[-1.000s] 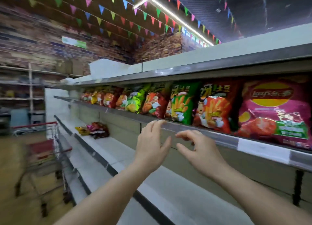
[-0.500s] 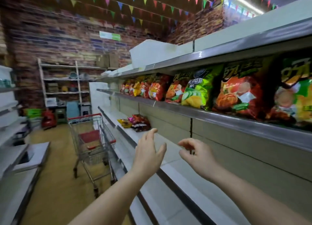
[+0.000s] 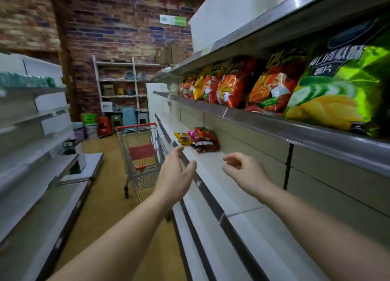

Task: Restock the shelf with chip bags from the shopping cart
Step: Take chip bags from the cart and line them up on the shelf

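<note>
Ahead of our hands: a shop aisle runs toward a brick wall, and both our bare forearms reach out in front of us.
Left hand: our left hand is raised with fingers straight and loosely together, thumb apart, holding nothing.
Right hand: our right hand hangs beside the left, fingers loosely curled, nothing between them.
Gap between hands: the two hands are near each other but apart, neither touching the shelving.
Shopping cart: the shopping cart with its red handle stands beyond our left hand, on the yellowish floor, close against the shelving; we cannot tell what lies in it beyond a red flap.
Lower shelf: the white lower shelf runs under our right hand; just beyond our fingertips a small heap of chip bags lies on it.
Upper shelf: above and to the right of our right hand, the upper shelf carries a row of upright chip bags, mostly red and orange, with a big green bag nearest us.
Far left: more white shelving stands well to the left of our left hand.
</note>
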The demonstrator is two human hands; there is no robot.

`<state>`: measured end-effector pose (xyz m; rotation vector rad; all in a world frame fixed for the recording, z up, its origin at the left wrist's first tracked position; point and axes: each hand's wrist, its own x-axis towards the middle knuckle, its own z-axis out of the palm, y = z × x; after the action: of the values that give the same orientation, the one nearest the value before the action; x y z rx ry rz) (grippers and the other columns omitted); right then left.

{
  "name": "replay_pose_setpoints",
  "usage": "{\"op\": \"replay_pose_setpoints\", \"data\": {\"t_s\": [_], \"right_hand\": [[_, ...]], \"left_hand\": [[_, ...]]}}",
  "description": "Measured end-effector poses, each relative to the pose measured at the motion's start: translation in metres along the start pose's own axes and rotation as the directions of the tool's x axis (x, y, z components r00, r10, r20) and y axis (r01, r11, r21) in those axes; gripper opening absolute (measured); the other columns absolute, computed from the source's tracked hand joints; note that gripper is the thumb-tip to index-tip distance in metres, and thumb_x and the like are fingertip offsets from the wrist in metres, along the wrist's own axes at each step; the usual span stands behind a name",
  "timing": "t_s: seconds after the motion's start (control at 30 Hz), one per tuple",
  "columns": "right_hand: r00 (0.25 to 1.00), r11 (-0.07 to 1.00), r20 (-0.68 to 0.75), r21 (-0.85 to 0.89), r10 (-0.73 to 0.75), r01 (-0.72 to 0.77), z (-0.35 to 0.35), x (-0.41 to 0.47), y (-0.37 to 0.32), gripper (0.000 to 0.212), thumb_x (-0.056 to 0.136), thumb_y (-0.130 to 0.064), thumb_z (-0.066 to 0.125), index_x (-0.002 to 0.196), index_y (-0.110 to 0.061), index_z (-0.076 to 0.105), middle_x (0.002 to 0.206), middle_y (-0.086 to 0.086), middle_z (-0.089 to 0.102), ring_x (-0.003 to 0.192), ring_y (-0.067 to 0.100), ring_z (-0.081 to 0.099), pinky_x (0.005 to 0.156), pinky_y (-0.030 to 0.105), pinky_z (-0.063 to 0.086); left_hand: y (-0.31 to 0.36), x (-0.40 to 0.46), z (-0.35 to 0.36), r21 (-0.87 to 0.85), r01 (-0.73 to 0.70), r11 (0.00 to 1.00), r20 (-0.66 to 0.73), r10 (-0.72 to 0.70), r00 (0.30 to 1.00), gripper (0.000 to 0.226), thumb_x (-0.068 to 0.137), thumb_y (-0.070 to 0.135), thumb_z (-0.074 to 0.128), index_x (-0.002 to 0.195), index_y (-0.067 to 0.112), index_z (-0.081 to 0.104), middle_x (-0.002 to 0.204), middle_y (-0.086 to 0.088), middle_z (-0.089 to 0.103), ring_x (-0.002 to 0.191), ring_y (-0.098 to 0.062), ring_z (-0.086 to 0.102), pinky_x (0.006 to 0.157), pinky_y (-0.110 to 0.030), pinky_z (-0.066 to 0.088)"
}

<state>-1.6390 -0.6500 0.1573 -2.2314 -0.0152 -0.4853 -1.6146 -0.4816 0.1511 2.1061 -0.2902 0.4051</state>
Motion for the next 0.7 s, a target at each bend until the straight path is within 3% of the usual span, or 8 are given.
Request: {"op": "replay_pose_setpoints", "data": {"t_s": [0.27, 0.7], "right_hand": [[0.993, 0.996, 0.095, 0.057, 0.066, -0.072, 0.069, 0.104, 0.034, 0.03, 0.09, -0.021, 0.055, 0.12, -0.018, 0.059, 0.112, 0.001, 0.06, 0.102, 0.014, 0.054, 0.087, 0.026, 0.043], [0.987, 0.984, 0.002, 0.079, 0.159, -0.158, 0.228, 0.351, 0.047, 0.028, 0.089, -0.02, 0.057, 0.117, -0.019, 0.061, 0.116, 0.001, 0.061, 0.104, 0.015, 0.054, 0.082, 0.027, 0.041]], "left_hand": [[-0.059, 0.088, 0.02, -0.001, 0.084, 0.996, -0.012, -0.084, 0.996, 0.059, 0.093, 0.034, 0.055, 0.144, 0.018, 0.029, 0.145, -0.004, 0.041, 0.13, -0.018, 0.043, 0.105, -0.04, 0.041], [-0.211, 0.343, 0.022, -0.044, 0.069, 0.997, 0.123, -0.063, 0.99, 0.055, 0.095, 0.029, 0.052, 0.144, 0.017, 0.03, 0.142, -0.006, 0.042, 0.125, -0.022, 0.048, 0.103, -0.045, 0.043]]}}
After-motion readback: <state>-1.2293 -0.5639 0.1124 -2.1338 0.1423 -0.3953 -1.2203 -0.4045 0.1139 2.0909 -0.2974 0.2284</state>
